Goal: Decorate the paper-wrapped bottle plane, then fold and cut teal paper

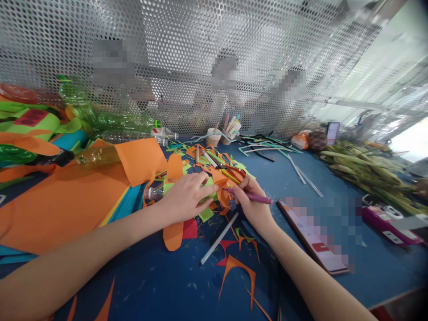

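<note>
My right hand (256,209) grips a purple marker (260,198), its tip end close to a folded orange paper piece (222,191). My left hand (189,196) is curled over a plastic bottle wrapped in green paper, whose clear end (155,193) shows left of the wrist. An orange paper strip with rounded ends (173,236) sticks out above and below this hand. The left fingertips lie near the orange piece, and the hand hides most of the bottle. Behind the hands lie scissors with red and yellow handles (236,171) among paper scraps.
Large orange sheets (70,200) and green bottles (123,121) fill the left. Cups of markers (230,131) stand by the perforated metal screen (180,44). Right are a phone (314,236), a pink-purple object (389,225) and dried leaves (364,174). Orange offcuts (239,265) lie in front.
</note>
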Tool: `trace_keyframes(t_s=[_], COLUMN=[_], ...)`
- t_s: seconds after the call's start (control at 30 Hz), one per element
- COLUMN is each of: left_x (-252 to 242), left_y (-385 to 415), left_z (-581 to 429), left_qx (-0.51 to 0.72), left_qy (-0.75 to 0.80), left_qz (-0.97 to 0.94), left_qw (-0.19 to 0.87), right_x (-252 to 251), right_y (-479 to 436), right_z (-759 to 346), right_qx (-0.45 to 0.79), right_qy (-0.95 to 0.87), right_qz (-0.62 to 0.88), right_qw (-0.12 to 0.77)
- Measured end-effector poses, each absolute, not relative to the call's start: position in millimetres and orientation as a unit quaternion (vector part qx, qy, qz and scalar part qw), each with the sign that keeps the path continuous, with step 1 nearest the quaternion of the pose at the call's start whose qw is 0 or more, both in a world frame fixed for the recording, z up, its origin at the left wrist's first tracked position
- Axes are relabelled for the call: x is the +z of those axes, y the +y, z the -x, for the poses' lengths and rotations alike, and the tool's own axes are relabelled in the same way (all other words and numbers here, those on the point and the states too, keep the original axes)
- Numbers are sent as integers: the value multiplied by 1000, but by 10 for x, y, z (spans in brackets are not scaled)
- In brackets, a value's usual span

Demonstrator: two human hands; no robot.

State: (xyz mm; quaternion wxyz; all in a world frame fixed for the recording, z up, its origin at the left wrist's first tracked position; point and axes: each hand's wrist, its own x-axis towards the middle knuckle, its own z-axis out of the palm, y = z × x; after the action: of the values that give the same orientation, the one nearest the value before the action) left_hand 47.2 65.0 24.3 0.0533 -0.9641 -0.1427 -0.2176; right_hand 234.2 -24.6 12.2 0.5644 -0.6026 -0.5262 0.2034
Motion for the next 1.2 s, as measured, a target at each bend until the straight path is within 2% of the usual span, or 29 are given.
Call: trace_keyframes(t_s=[0.83, 1.2], left_x=[243, 242], left_y=[653, 651], left_z=[-470, -474], left_qx=[-221, -224], left_qy=[-141, -139], left_qz=[964, 964], left_qw=[53, 47], right_x=[144, 122], right_y=[-260, -251], right_z=[-2339, -2351], right_qx=[190, 195], right_qy=[-537, -519], right_qz=[622, 612], right_qw=[537, 563])
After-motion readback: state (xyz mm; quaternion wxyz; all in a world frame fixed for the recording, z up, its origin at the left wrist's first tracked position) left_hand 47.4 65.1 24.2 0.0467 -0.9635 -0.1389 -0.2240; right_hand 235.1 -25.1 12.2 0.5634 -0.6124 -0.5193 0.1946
